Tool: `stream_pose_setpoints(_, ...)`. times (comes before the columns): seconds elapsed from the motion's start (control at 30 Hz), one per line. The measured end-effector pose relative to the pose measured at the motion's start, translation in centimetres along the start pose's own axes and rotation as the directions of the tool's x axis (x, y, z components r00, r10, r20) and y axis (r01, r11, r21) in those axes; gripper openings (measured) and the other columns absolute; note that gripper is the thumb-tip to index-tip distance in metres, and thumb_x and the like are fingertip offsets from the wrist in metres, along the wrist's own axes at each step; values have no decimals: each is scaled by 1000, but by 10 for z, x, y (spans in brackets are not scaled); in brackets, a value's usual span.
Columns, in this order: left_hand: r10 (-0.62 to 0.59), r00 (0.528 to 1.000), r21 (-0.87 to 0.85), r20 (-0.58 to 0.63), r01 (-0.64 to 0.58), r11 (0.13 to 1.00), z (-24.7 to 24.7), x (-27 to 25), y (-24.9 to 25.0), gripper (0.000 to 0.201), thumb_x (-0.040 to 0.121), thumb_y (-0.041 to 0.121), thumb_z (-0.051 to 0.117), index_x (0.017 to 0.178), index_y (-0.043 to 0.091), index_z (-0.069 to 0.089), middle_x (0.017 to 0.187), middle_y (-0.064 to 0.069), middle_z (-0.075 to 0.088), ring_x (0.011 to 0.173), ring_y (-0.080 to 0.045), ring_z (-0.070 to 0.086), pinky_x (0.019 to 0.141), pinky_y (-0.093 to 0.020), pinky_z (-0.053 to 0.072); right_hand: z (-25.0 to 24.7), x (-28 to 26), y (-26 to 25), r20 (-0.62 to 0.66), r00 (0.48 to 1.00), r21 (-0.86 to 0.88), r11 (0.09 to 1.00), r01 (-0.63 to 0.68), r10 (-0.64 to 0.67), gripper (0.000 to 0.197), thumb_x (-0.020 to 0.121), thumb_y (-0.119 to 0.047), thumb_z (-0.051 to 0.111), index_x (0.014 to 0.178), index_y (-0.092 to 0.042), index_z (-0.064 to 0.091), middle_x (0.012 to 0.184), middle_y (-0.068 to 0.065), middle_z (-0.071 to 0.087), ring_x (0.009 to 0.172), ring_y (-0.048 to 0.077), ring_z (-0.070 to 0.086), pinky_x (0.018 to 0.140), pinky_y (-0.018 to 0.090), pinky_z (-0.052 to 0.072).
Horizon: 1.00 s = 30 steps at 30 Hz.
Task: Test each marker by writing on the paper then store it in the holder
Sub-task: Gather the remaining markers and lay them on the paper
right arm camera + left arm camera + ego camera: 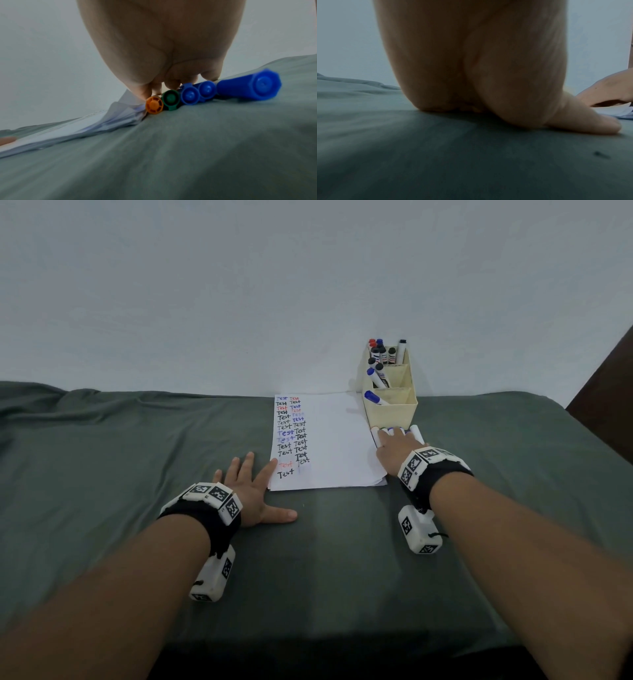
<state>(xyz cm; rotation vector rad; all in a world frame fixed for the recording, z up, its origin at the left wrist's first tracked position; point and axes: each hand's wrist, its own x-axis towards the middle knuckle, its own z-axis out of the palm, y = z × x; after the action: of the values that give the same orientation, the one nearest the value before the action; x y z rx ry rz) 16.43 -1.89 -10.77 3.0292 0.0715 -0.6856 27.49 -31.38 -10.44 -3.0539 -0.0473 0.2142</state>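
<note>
Where the right hand covers them, loose markers' barrels hidden.

A plain pale wall fills the upper frame. A wrinkled grey-green cloth covers the lower frame. Dark brown furniture occupies the right edge.

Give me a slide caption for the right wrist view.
Right hand reaches onto a row of capped markers beside the paper.

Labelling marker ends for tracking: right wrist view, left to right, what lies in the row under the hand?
Paper stack edge → orange marker end → green marker end → blue marker end → second blue marker end → large blue cap, apart from the rest. Right hand rests its fingertips on the row.
</note>
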Motion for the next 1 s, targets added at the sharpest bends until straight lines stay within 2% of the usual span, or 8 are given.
stream_pose_setpoints(0.13,-2,1000,-2,-4,2,1000,0,0,0,126,54,99,44,149,47,-20,161,-2,-27,148,-27,-22,119,-54,-4,1,2,0,-17,1000,37,999,16,-16,40,95,-20,31,133,-24,45,137,5,45,135,25,36,118,49,18)
stream_pose_setpoints(0.3,2,1000,-5,-8,-2,1000,0,0,-1,125,54,99,44,148,48,-20,161,-2,-27,148,-27,-21,120,-54,-4,-7,-5,6,-126,991,190,982,-18,43,38,101,-39,37,130,-19,51,141,8,41,132,34,38,106,49,39)
stream_pose_setpoints(0.37,4,1000,-5,-9,-4,1000,0,0,-1,125,54,99,44,148,48,-20,161,-2,-27,148,-27,-21,120,-53,-4,-6,-9,8,-106,984,170,978,-122,141,48,102,-43,35,142,-19,44,154,10,34,142,35,31,111,49,35)
stream_pose_setpoints(0.47,2,1000,-6,-15,-2,1000,1,0,-1,126,53,100,43,148,48,-20,161,-2,-26,149,-27,-21,120,-53,-4,-2,-12,12,-40,993,162,981,-106,114,52,106,-35,25,155,-16,27,163,8,26,152,30,16,121,42,21)
stream_pose_setpoints(0.57,0,1000,-6,-17,0,1000,1,1,-1,126,52,100,43,148,48,-20,161,-2,-27,149,-27,-21,120,-53,-4,-2,-12,19,-52,990,150,981,-123,132,42,104,-35,35,135,-9,49,139,18,53,129,37,48,98,42,40)
stream_pose_setpoints(0.63,1,1000,-7,-16,-1,1000,1,1,-1,127,52,100,43,148,48,-20,161,-2,-27,148,-27,-21,120,-53,-4,-2,-15,20,-83,988,146,983,-115,128,36,103,-37,38,119,-10,55,131,17,57,117,35,56,84,37,41)
stream_pose_setpoints(0.83,-2,1000,-5,-14,2,1000,1,2,-1,127,51,100,43,148,48,-21,160,-1,-27,148,-27,-21,120,-53,-4,-5,-15,23,-91,967,178,960,-218,237,44,103,-33,38,134,-4,52,135,15,59,116,32,60,86,35,42)
stream_pose_setpoints(1.0,-3,1000,-2,-13,3,1000,1,1,0,126,53,99,44,148,47,-20,161,-1,-27,148,-27,-21,120,-53,-4,-15,-21,27,15,966,25,966,-259,258,43,105,-21,36,141,-3,51,144,13,53,128,29,54,97,37,44)
